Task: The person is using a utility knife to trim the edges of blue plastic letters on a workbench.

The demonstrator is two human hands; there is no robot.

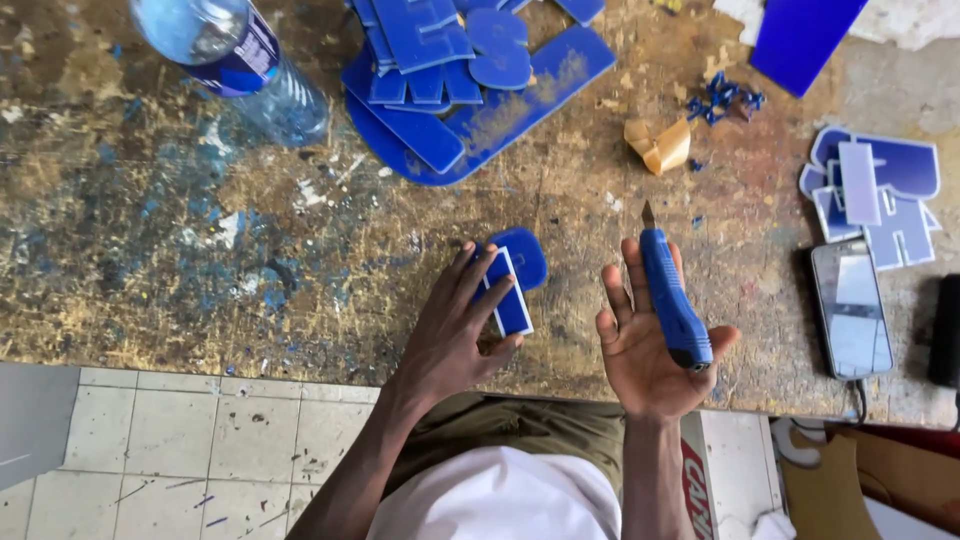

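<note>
- Water bottle [235,62], clear plastic with a blue label, lying on its side at the far left of the tabletop [150,270]; the wood is worn, scratched and flecked with blue paint.
- Pile of blue cut-out letters [470,80] at top centre, stacked loosely, well apart from both hands.
- Left hand [455,325], palm down, forearm coming up from the lower edge; fingers [480,275] spread and pressing flat on a small blue letter piece [512,285] with white edges, which lies on the tabletop near its front edge, just left of centre.
- Folded scrap of brown paper [660,145] beyond the hands, blue shavings [725,98] beside it.
- Right hand [650,345], raised off the tabletop, palm up and facing the camera; fingers loosely half-open, cradling a blue utility knife [672,300] that lies along the palm, short blade pointing away from the body.
- Second stack of blue and pale letters [880,190] at right.
- Smartphone [851,308] face up just below that stack, cable at its lower end.
</note>
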